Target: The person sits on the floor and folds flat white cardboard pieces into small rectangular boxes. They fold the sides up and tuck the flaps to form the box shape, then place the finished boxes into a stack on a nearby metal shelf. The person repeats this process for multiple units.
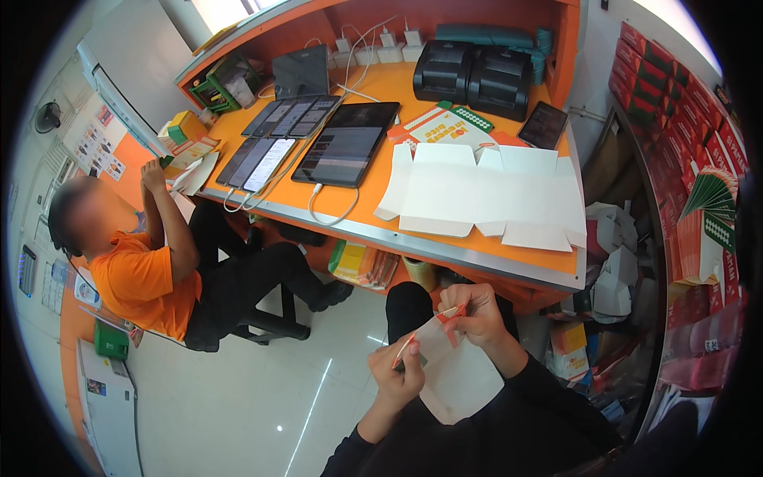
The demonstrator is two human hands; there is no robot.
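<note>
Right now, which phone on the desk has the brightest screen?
The front-row phone just left of the big tablet: its screen is mostly white, while the others look darker.

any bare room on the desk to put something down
Small bare patches of desk: between the big tablet and white card, a cable looping to its left; and behind that tablet, left of the printers. Crowded: the left, with small screens, and the right, under the card.
</note>
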